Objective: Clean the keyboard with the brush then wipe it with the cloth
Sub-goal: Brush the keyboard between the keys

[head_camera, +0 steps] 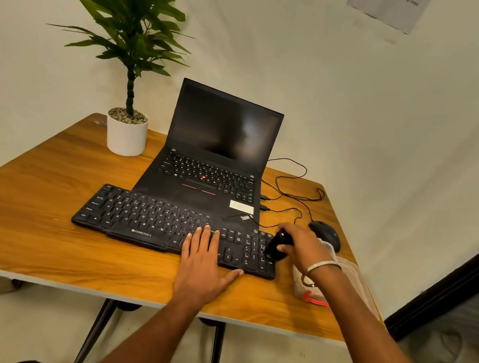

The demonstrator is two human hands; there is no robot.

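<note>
Near the front edge of a wooden table (36, 230) lies a black keyboard (144, 216), long side running left to right, with white lettering on its front lip. Over the keyboard's right end, the right hand (300, 247) grips a small black brush (276, 245), fingers curled round its handle, its lower end down on the keys of the number pad. A pale bangle circles that wrist. To the left of the brush, the left hand (203, 263) lies flat on the keyboard's right-centre keys, palm down, 4 fingers straight and close together, thumb spread out to the right along the keyboard's front edge.

Directly behind the keyboard, touching or nearly touching its back edge, stands an open black laptop (210, 176) with a dark screen and a red dot in the middle of its own keys. Behind the keyboard's right end sits a black mouse (325, 234), and thin black cables (293, 190) loop from the laptop's right side toward it. Just right of the keyboard, partly hidden by the right forearm, is a clear plastic container (351, 280) with something orange-red at its near corner; its contents cannot be made out. Behind the keyboard's left end, well apart from it, a green leafy plant (134, 7) stands upright in a white pot (126, 138) topped with pebbles. Above and behind, a sheet of paper (388, 4) hangs on the pale wall, its print too blurred to read.
</note>
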